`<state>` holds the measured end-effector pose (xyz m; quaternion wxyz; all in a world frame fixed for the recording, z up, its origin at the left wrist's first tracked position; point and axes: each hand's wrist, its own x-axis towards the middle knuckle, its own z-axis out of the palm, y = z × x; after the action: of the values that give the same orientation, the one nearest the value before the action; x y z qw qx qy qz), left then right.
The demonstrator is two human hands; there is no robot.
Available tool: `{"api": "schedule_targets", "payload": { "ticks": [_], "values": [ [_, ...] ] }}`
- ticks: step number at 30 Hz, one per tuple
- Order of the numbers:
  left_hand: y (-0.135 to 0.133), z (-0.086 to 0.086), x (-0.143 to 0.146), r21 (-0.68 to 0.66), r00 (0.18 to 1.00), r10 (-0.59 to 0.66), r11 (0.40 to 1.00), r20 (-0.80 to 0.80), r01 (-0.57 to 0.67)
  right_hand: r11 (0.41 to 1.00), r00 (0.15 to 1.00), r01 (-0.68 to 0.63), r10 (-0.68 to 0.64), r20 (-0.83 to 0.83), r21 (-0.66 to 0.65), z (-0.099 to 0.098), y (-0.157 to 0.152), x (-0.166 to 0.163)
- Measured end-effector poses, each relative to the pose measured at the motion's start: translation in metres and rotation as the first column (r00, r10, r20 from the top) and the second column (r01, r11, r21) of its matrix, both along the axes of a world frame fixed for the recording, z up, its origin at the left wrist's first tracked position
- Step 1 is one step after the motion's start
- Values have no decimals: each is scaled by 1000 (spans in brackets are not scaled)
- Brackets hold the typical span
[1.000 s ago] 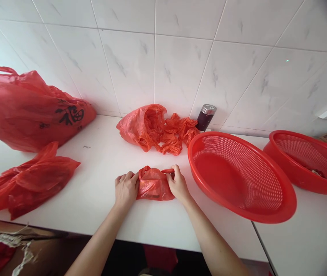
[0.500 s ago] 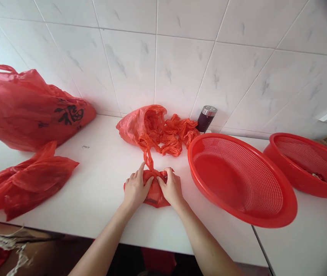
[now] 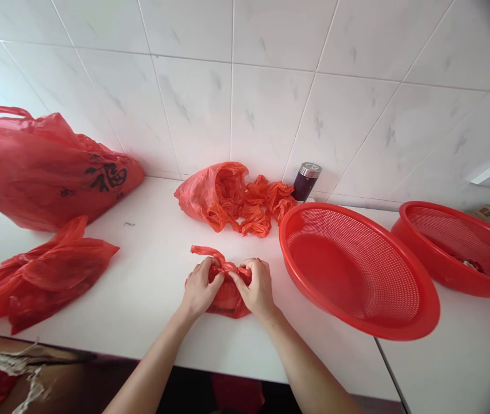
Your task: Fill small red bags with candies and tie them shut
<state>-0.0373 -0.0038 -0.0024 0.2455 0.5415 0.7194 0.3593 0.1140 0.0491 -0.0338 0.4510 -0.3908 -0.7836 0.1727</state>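
Note:
A small red plastic bag (image 3: 228, 300) rests on the white table, its contents showing only as a dark shape through the film. My left hand (image 3: 201, 287) pinches the gathered top of the bag from the left, thumb inward. From the other side my right hand (image 3: 257, 286) grips the same gathered part, with its thumb close to the left one. One twisted handle of the bag sticks out above my left fingers. Behind my hands lies a red bag with its mouth open (image 3: 199, 192), and crumpled red bags (image 3: 266, 198) lie beside it.
On the right stand a large red perforated basket (image 3: 326, 270) and a second red basket (image 3: 425, 259) with something small inside. A dark flask (image 3: 306, 181) is by the tiled wall. To the left are a big full red bag (image 3: 42, 172) and a smaller red bag (image 3: 64, 267).
The bag's handle has swung from pointing up toward the rear bags to lying leftward over my left hand. Both hands have stayed on the bag's top, and the view has shifted slightly.

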Motion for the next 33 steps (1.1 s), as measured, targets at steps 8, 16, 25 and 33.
{"api": "schedule_targets", "payload": {
  "ticks": [8, 16, 25, 33],
  "values": [
    [-19, 20, -15, 28, 927, 33, 999, 375, -46, 980, 980, -179, 185, -68, 87, 14, -24, -4],
    [-22, 19, -33, 61, 728, 183, 954, 660, -295, 957, 955, -281, 287, -77, 73, 16, -27, -3],
    [-43, 28, -72, -27, 664, 209, 962, 718, -273, 953, 940, -293, 274, -203, -73, 13, -20, 2],
    [-64, 81, -47, 690, 938, 339, 662, 73, -293, 874, 842, -418, 271, -466, -247, 21, -21, 6]
  ]
}}
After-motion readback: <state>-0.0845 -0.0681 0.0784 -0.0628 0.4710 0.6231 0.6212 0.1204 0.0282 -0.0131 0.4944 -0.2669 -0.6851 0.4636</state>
